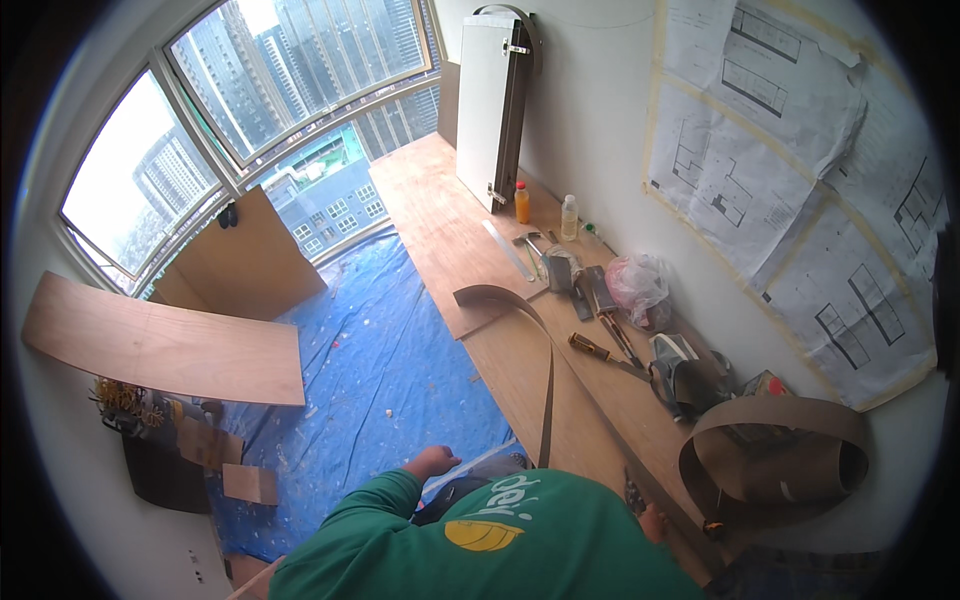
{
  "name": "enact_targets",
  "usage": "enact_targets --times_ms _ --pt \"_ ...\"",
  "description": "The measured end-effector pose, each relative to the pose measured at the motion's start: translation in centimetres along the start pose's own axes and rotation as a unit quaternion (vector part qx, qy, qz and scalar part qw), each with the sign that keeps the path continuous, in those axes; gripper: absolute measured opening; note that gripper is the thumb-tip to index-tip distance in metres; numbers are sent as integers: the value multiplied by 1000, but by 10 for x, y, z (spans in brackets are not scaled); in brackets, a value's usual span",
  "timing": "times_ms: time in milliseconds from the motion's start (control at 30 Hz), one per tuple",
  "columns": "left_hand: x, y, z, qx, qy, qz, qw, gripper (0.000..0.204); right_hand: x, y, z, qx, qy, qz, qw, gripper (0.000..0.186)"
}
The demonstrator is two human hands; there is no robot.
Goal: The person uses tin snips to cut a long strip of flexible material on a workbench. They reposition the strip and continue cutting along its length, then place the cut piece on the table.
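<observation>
My left hand (pixel 432 461), fingers curled, is beside a pale narrow strip (pixel 480 454) over the blue sheet; what it holds, if anything, is unclear. My right hand (pixel 651 520) is low at the plywood worktop (pixel 510 390), partly behind my green-shirted body, its fingers closed beside a small dark object (pixel 632 488) I cannot make out. A long brown edging strip (pixel 500 294) curves along the worktop, and a wide coil of it (pixel 770 420) stands right of my right hand. An orange-black handled tool (pixel 590 345) lies farther up the board.
Tools (pixel 565 275), two bottles (pixel 522 203), a pink bag (pixel 638 290) and a tall white panel (pixel 483 113) line the wall side. A curved plywood sheet (pixel 170 335), cardboard (pixel 240 250) and offcuts (pixel 250 483) are at left on blue sheeting (pixel 350 380), before windows. Plans (pixel 750 150) hang right.
</observation>
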State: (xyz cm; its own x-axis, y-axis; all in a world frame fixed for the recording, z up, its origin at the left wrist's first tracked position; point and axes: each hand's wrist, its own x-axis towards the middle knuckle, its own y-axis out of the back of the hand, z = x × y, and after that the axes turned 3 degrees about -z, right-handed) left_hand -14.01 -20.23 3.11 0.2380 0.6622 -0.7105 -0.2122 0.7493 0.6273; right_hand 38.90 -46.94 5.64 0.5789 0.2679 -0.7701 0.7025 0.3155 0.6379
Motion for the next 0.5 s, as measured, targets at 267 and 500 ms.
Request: enact_targets --times_ms 267,500 --pt "12 37 45 -119 -9 59 991 46 -2 27 37 157 72 -231 958 65" --pt "-32 131 251 -190 -253 98 943 24 -99 145 -24 478 379 -249 752 64"
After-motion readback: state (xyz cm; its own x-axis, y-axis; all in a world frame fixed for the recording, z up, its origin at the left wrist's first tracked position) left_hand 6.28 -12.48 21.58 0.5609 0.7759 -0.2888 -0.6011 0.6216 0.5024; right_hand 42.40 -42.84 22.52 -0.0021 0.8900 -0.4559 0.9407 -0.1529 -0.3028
